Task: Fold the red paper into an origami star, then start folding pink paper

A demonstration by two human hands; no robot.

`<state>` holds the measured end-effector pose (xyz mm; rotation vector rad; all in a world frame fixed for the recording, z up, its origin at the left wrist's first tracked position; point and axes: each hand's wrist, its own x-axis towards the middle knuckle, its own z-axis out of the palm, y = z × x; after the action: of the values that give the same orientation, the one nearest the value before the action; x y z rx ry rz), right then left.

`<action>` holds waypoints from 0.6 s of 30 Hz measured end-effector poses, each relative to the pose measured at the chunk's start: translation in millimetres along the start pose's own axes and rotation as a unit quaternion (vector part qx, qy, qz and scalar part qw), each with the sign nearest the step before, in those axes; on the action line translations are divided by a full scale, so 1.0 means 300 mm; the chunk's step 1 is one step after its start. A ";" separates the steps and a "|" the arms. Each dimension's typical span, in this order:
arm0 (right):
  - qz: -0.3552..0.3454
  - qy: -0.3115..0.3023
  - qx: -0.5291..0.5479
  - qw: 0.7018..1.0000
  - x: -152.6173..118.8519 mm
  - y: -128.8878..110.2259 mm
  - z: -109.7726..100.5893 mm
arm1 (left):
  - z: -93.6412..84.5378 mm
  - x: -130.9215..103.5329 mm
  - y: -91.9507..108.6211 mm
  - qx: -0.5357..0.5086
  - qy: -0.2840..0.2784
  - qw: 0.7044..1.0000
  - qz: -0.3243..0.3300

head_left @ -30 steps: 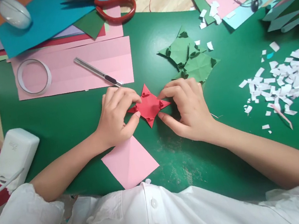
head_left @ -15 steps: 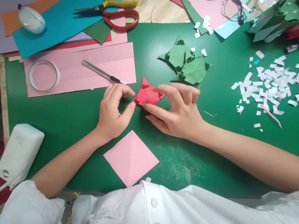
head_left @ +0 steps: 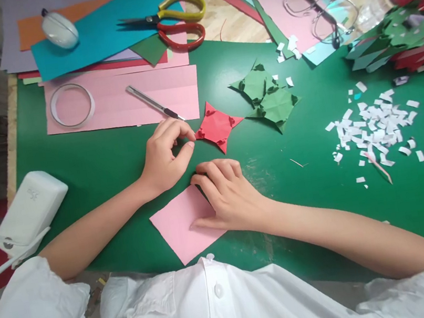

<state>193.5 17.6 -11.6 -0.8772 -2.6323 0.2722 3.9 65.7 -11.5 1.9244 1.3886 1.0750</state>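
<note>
A red folded paper star (head_left: 218, 127) with curled points lies flat on the green table. My left hand (head_left: 167, 152) rests just left of it, fingers loosely curled and thumb a little apart; its fingertips are at the star's left point, and I cannot tell if they touch it. My right hand (head_left: 229, 193) is over the right part of a creased pink paper square (head_left: 180, 225), thumb stretched across the paper and fingers bent near its upper corner, which they hide. Two green folded paper stars (head_left: 278, 105) lie to the right of the red one.
A utility knife (head_left: 153, 103) and a tape roll (head_left: 54, 109) lie on a pink strip (head_left: 110, 118). Scissors (head_left: 175, 21) and a mouse (head_left: 59, 30) sit on stacked coloured paper. Right are white paper scraps (head_left: 376, 124), glasses (head_left: 317, 10) and a bottle (head_left: 373, 10); left, a white power bank (head_left: 31, 212).
My right hand has let go of the red star and moved down onto the pink square. The star now lies free and slightly turned. My left hand has stayed beside it.
</note>
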 end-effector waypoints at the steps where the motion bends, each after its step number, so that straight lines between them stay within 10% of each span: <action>1: 0.008 -0.009 0.011 1.000 0.001 -0.014 0.004 | 0.000 0.000 0.000 -0.003 0.003 1.000 -0.002; 10: 0.025 0.039 0.208 0.977 0.017 -0.013 0.015 | -0.013 0.004 -0.028 -0.121 -0.003 0.992 -0.048; 14: 0.052 0.214 0.269 0.937 0.021 0.035 -0.003 | -0.022 0.019 -0.047 -0.259 0.002 0.962 -0.087; 18: -0.100 0.366 0.048 0.924 0.007 0.098 -0.050 | -0.026 0.025 -0.062 -0.360 0.003 0.927 -0.109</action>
<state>213.7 43.0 -5.6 -0.5257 -1.9612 0.0051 -11.2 78.8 -19.5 1.2052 0.9757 1.2504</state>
